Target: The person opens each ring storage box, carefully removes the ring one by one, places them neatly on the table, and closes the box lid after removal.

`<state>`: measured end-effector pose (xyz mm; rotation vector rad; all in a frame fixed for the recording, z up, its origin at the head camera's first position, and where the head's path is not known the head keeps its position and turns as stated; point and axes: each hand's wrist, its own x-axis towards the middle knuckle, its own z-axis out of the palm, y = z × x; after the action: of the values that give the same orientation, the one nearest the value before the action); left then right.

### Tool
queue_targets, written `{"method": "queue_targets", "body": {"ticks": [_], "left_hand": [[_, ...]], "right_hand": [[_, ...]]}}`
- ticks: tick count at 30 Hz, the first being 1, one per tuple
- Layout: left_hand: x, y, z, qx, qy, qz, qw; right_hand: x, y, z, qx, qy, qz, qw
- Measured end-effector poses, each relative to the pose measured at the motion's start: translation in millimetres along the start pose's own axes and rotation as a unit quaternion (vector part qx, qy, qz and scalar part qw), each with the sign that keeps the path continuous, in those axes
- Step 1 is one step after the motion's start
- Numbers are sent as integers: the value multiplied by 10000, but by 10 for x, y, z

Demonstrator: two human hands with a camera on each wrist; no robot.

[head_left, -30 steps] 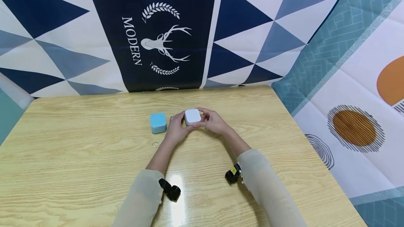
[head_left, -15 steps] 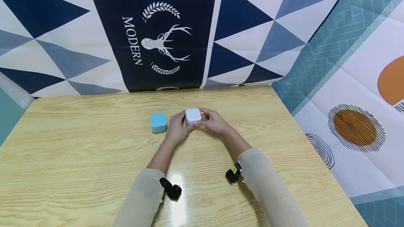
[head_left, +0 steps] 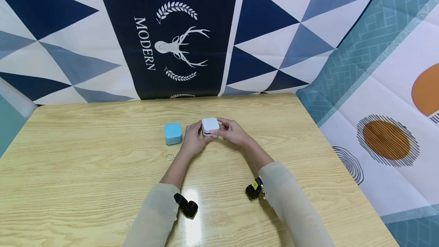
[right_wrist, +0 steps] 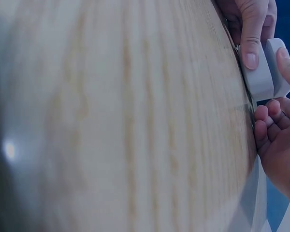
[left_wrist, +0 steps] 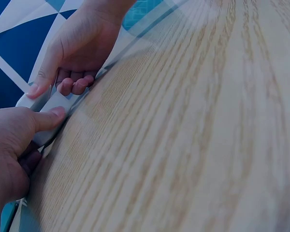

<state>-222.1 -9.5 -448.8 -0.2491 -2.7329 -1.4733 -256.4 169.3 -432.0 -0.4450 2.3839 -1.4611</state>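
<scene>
Both hands are at a small white box near the far middle of the table. Its rounded square lid sits slightly raised, and a dark gap shows between it and the base. My left hand grips the base from the left, thumb on its near side. From the right, my right hand pinches the lid, its thumb at the near edge. The other right fingers curl beside the box in the right wrist view. What lies inside the box is hidden. A blue rounded box stands left of my left hand.
A thin small ring lies on the wooden table, nearer than the blue box and left of my left forearm. A patterned cloth hangs behind the table's far edge, and another cloth covers the right side.
The white lid has risen a little off its base on the near side, opening a dark gap, with my right thumb moving up along with it. My left hand stays on the base.
</scene>
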Motion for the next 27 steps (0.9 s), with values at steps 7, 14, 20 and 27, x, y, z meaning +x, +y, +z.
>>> {"method": "queue_targets", "body": {"ticks": [7, 14, 20, 27], "left_hand": [[-4, 14, -6, -18, -32, -57, 10000], [-6, 21, -9, -65, -53, -74, 9999], [-10, 25, -9, -43, -56, -84, 9999], [-11, 23, -2, -26, -31, -71, 10000]], "right_hand": [[-8, -14, 8, -30, 76, -18, 10000], [4, -8, 6, -103, 104, 7, 9999], [16, -8, 13, -95, 163, 107, 9998], [23, -13, 11, -93, 135, 148, 9998]]}}
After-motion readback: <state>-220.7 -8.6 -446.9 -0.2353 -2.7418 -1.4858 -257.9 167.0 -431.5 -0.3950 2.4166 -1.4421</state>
